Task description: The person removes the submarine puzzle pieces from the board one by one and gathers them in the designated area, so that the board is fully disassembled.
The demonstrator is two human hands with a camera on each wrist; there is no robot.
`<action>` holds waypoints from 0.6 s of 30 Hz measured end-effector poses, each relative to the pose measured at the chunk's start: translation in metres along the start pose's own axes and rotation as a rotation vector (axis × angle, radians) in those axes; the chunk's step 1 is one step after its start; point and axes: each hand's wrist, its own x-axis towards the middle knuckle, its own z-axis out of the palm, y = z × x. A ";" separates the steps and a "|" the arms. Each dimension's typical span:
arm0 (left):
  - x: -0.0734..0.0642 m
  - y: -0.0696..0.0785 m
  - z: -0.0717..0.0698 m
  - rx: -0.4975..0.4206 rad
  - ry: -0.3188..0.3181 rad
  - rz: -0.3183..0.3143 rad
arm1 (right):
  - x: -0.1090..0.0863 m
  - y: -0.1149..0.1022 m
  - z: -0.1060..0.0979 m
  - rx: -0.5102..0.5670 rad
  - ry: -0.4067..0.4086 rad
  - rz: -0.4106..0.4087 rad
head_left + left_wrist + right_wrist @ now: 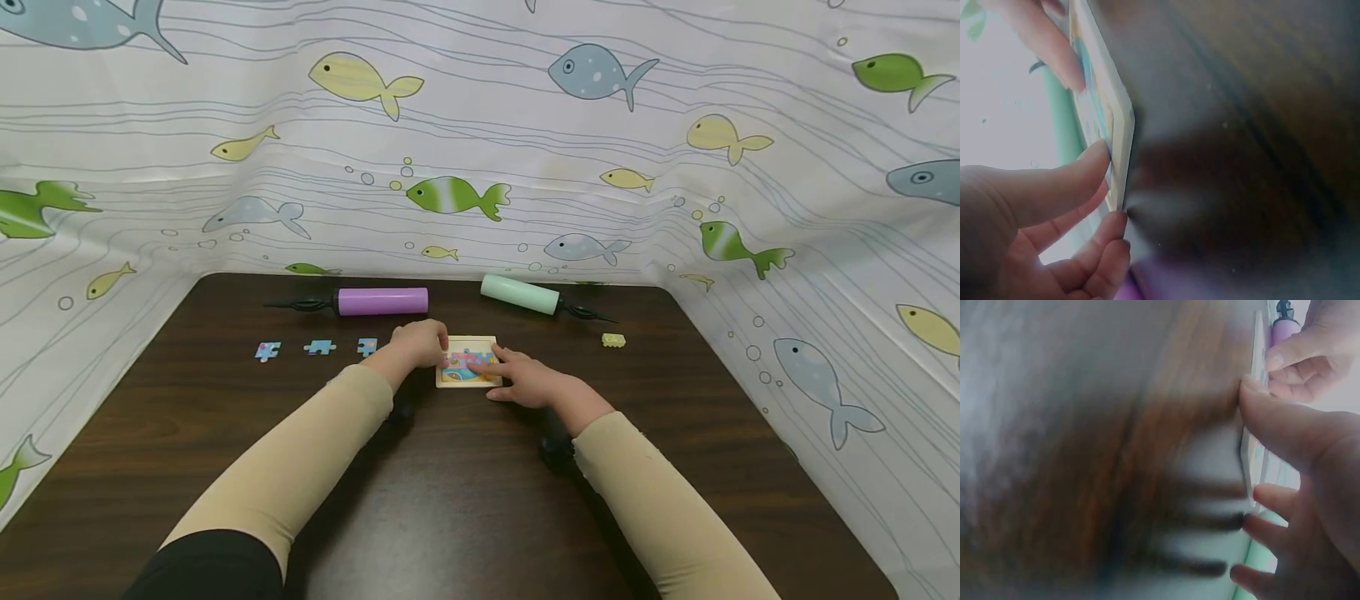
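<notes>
Puzzle (461, 376) at your 12 o'clock on counter (450, 492); your left grip (418, 343) pinches its 9 o'clock edge, right grip (529, 381) spread, unclenched at 3 o'clock. Pushing down unevenly could tip or skid it.

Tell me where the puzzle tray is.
In the head view, the puzzle tray is just below centre, on the table between the left hand and right hand, nearer the camera than the mint-green pump.

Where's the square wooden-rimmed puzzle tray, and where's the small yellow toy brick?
Square wooden-rimmed puzzle tray (468, 385): head view, on its near rim.
Small yellow toy brick (613, 341): head view, on its middle.
</notes>
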 end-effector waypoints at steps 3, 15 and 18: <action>0.001 -0.001 0.003 0.014 -0.002 -0.005 | 0.001 -0.004 0.000 -0.045 0.003 -0.002; 0.001 -0.001 0.004 0.018 -0.013 -0.011 | -0.004 -0.018 -0.001 -0.014 0.001 -0.240; 0.001 -0.002 0.005 0.019 -0.012 -0.015 | -0.003 -0.019 0.001 -0.008 -0.002 -0.250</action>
